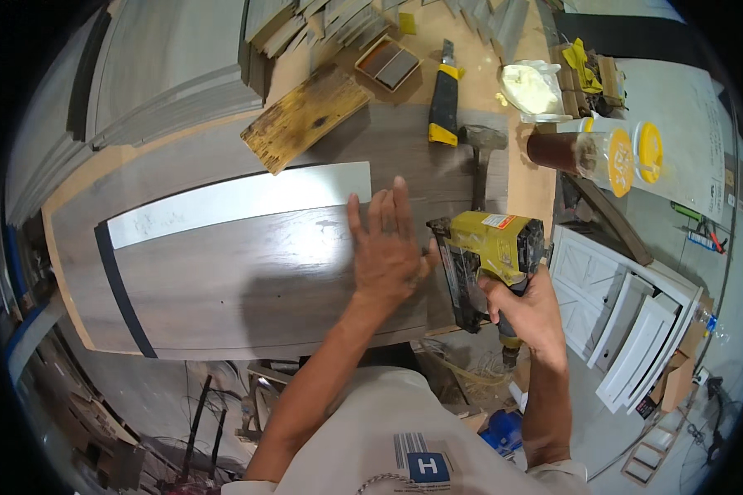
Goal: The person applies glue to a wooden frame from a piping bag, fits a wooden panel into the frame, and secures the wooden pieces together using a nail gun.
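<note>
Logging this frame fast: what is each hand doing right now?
Left hand: open, pressed flat on the grey wood-grain panel.
Right hand: closed around the yellow nail gun.

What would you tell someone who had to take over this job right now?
Left hand: open, pressed flat on the grey panel, near its right end.
Right hand: gripping the yellow nail gun, whose nose sits at the panel's right edge beside the left hand.
The panel lies on the bench, over a white strip. A hammer, a utility knife and a wood block lie behind it.
Done: panel laid in place and held down.
Left: I cannot see any nails, so check which spots are already fastened.
</note>
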### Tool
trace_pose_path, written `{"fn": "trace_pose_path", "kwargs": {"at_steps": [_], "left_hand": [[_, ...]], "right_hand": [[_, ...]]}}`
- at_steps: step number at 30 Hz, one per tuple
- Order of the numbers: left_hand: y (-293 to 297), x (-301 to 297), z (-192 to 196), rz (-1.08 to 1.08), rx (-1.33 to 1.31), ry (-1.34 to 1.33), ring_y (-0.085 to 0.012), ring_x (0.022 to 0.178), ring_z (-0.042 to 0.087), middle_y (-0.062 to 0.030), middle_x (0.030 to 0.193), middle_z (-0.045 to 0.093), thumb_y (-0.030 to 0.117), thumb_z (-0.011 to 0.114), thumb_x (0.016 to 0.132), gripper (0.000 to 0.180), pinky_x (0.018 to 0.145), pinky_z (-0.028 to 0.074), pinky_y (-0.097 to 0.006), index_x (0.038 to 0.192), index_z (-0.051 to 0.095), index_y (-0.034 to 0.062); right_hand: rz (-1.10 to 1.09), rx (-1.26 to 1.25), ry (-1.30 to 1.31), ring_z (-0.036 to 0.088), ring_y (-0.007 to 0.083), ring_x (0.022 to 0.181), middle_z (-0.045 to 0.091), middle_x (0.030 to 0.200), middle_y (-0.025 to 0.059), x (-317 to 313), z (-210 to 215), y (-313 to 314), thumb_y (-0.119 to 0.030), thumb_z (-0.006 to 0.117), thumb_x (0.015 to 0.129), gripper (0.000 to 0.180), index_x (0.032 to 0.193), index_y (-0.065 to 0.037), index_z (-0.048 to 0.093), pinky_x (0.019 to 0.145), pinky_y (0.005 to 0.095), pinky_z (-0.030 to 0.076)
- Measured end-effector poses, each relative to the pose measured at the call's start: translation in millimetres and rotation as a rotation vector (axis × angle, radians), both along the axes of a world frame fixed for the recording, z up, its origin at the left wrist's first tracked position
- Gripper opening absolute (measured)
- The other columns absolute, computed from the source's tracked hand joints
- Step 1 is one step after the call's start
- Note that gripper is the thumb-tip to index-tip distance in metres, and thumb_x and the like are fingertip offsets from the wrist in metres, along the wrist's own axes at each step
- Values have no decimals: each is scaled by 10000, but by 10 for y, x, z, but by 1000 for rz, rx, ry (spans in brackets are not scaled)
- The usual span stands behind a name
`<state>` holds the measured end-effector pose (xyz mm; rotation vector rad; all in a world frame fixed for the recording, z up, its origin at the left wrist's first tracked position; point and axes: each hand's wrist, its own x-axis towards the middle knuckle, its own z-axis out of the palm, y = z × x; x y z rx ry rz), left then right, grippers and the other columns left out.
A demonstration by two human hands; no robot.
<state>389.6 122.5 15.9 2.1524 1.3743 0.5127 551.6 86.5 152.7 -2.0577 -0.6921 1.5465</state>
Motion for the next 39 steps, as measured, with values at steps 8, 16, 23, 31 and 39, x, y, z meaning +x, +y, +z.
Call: {"fn": "trace_pose_path", "kwargs": {"at_steps": [8,16,23,31,39], "left_hand": [[-6,-20,-41,3,-19,-17,-365,1278,389,-243,1301,438,385,828,644,1222,1171,136,-568,1465,103,-157],[3,-35,-7,-15,-40,-25,-365,1281,390,-261,1320,431,418,818,672,1212,1179,144,-556,1464,104,-157],[-7,-15,-57,32,-16,-4,-357,1274,399,-254,1301,452,410,784,704,1144,1180,153,-546,1460,140,-159],[-7,-50,-46,22,-12,-27,-355,1266,406,-255,1277,471,419,757,724,1102,1182,153,-537,1461,172,-155],[-5,-40,-26,-4,-32,-26,-352,1284,397,-244,1293,451,456,786,686,1175,1187,149,-538,1465,153,-156]], "right_hand": [[146,-45,-203,509,74,483,579,639,13,-75,-125,84,-3,637,835,55,872,34,619,439,256,419],[208,-11,-245,553,81,598,619,694,22,-49,-152,81,-60,647,845,129,929,38,641,555,271,455],[232,-159,-227,598,96,693,665,761,37,-57,-64,157,-91,654,855,200,1005,41,656,630,282,488],[255,-27,-212,533,79,609,626,711,9,-62,-116,106,-49,649,854,136,956,41,643,543,280,446],[241,-18,-243,534,79,671,635,752,21,-128,-91,140,-27,632,844,129,950,45,642,596,280,462]]}}
